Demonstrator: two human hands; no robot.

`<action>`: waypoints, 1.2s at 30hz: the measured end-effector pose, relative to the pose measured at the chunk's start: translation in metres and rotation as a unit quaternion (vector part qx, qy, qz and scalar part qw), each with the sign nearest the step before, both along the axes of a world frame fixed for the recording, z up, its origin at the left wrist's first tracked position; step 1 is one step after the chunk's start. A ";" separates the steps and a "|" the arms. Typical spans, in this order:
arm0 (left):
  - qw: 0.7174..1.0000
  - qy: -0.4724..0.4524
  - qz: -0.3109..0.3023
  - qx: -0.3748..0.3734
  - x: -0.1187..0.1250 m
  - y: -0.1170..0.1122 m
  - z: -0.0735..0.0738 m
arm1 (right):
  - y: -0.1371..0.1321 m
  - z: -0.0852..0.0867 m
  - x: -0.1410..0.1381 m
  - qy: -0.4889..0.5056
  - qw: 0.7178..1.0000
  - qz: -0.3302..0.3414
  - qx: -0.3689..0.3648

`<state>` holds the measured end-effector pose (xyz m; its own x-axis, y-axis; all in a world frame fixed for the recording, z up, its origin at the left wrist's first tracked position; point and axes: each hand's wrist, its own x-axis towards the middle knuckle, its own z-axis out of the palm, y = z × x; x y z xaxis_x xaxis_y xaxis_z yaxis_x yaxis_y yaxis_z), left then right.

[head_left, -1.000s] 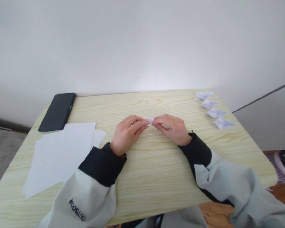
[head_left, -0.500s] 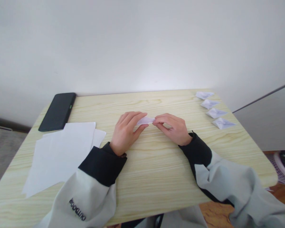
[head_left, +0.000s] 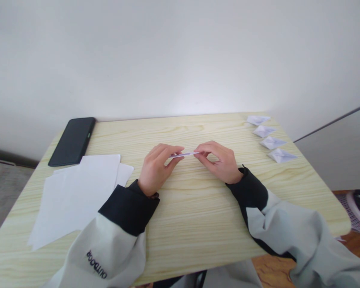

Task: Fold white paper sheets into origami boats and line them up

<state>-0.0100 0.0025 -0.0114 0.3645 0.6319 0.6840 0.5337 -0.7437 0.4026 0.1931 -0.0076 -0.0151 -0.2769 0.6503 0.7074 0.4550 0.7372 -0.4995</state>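
Observation:
A small folded piece of white paper (head_left: 186,154) is held a little above the middle of the wooden table (head_left: 198,224), seen edge-on as a thin strip. My left hand (head_left: 156,168) pinches its left end between thumb and fingers. My right hand (head_left: 219,160) pinches its right end. Both wrists rest near the tabletop, in black cuffs with grey sleeves.
A loose stack of white sheets (head_left: 75,196) lies at the left front. A black phone (head_left: 73,141) lies at the back left corner. Several folded paper boats (head_left: 271,142) stand in a row along the right edge. A white wall is behind the table.
The folded paper has been drawn out between the hands and turned flat, edge-on to me. My hands have moved slightly apart and lifted a little.

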 end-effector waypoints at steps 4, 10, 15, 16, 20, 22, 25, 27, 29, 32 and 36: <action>1.000 0.000 -0.022 0.009 0.001 0.000 -0.001 | 0.000 0.000 -0.001 0.004 1.000 0.019 -0.012; 0.997 -0.025 -0.049 -0.046 0.003 -0.003 0.003 | 0.000 0.000 0.000 0.004 0.999 0.035 -0.014; 0.986 -0.073 -0.058 -0.137 0.005 -0.007 0.008 | 0.000 0.000 0.000 0.015 0.999 0.027 0.024; 0.982 -0.081 -0.056 -0.159 0.006 -0.008 0.008 | 0.000 0.000 0.000 0.016 0.999 0.027 0.029; 0.967 -0.099 -0.051 -0.230 0.007 -0.008 0.010 | -0.002 0.002 0.000 0.014 0.999 0.027 0.031; 0.962 -0.100 -0.049 -0.248 0.007 -0.008 0.010 | -0.003 0.003 -0.001 0.013 0.999 0.027 0.028; 0.953 -0.102 -0.047 -0.281 0.008 -0.009 0.012 | -0.003 0.004 -0.001 0.012 0.999 0.026 0.025; 0.943 -0.110 -0.039 -0.313 0.008 -0.009 0.014 | -0.003 0.004 -0.001 0.011 0.999 0.026 0.021; 0.931 -0.118 -0.028 -0.345 0.009 -0.009 0.015 | -0.003 0.003 -0.001 0.009 0.999 0.027 0.022; 0.913 -0.121 -0.020 -0.390 0.008 -0.008 0.014 | -0.002 0.003 0.000 -0.001 0.999 0.031 0.036; 0.878 -0.135 -0.030 -0.459 0.005 -0.007 0.013 | -0.001 0.002 0.003 -0.027 0.997 0.051 0.054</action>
